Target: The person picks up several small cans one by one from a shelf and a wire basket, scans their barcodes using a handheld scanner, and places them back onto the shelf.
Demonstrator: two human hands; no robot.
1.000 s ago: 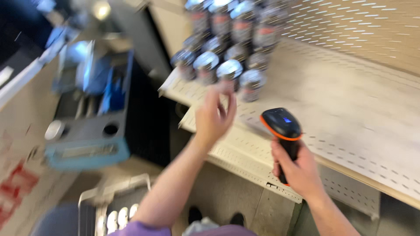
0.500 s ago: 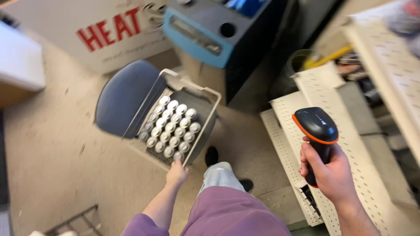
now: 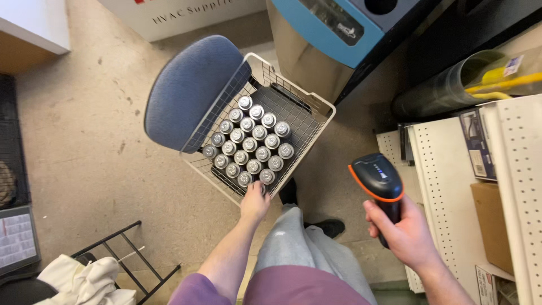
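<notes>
Your left hand (image 3: pixel 255 202) reaches down to the near edge of the white wire basket (image 3: pixel 314 103), its fingers curled over the closest of the silver-topped cans (image 3: pixel 249 142). Whether it has actually closed on a can or only rests on the tops, you cannot tell from this angle. The cans stand upright in tight rows, filling the near half of the basket, while the far half shows bare dark bottom. The basket sits on the seat of a blue office chair (image 3: pixel 189 87), whose padded back lies just to its left.

Your right hand (image 3: pixel 402 231) is wrapped firmly around the grip of a black handheld scanner with an orange band (image 3: pixel 377 179), held upright off to the right, well apart from the basket, its head tilted toward the cans.

To the right stand white perforated shelves (image 3: pixel 451 186) with a cardboard box (image 3: pixel 492 223) on them. A blue and grey machine (image 3: pixel 333 34) stands beyond the basket. A black metal rack (image 3: pixel 121 260) with a pale cloth (image 3: pixel 84 282) over it is at lower left on the concrete floor (image 3: pixel 84 147).
</notes>
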